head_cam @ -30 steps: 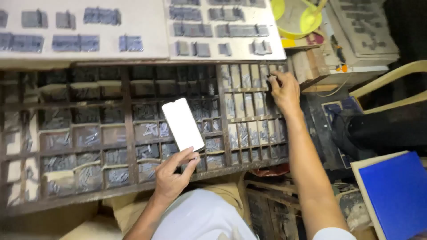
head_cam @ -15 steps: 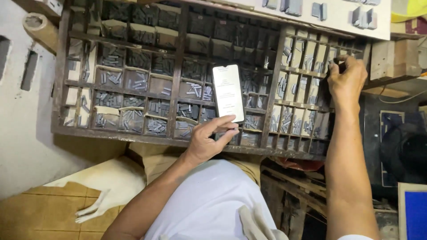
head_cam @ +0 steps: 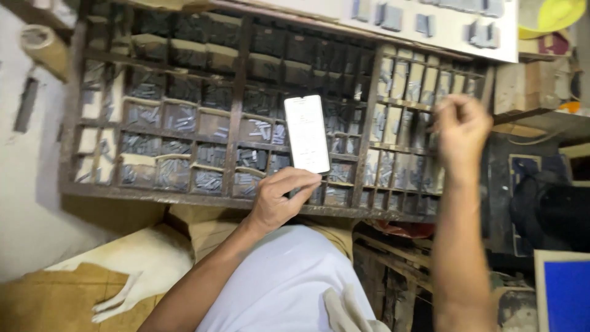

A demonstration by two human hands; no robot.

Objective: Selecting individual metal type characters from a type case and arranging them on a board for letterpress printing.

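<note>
My left hand [head_cam: 279,200] holds a white smartphone [head_cam: 306,133] upright by its lower end, over the middle of a wooden type case [head_cam: 236,92]. The case is split into many small compartments filled with grey metal type pieces [head_cam: 173,117]. My right hand [head_cam: 461,132] hovers over the narrow compartments at the case's right side, blurred, with fingers curled together; whether it pinches a type piece I cannot tell.
A white board with grey type blocks [head_cam: 430,21] lies above the case. A yellow bowl [head_cam: 556,13] sits top right, a blue panel [head_cam: 565,292] bottom right. A pale dog [head_cam: 138,267] lies on the floor at lower left, by a brown mat.
The view has shifted and closed in on the case. My right hand has lifted off the right compartments and drawn back a little; my left hand keeps the phone in place.
</note>
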